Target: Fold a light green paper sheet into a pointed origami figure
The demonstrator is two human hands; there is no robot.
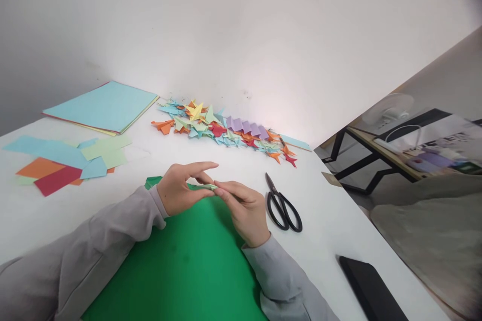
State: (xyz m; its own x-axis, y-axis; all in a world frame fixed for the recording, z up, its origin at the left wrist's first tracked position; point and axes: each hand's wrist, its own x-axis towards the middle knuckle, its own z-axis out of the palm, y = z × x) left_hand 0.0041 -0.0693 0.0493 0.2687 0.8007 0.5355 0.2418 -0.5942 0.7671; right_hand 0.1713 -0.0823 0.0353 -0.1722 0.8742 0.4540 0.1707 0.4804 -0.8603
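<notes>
Both my hands meet over the green sheet (181, 261) at the table's front. My left hand (184, 185) pinches a small folded piece of pale green paper (209, 187) between thumb and fingers, its index finger stretched out above. From the other side, the fingertips of my right hand (246, 208) press on the same piece. Much of the paper is hidden by my fingers, so its full shape does not show. Right of my right hand lie black-handled scissors (281, 205), blades pointing away from me.
Colourful folded paper pieces (226, 130) lie heaped along the wall. Large coloured sheets (103, 105) are stacked at the back left, with cut paper rectangles (60, 178) before them. A black flat object (371, 288) sits at the right edge. Beyond stands another table (380, 153).
</notes>
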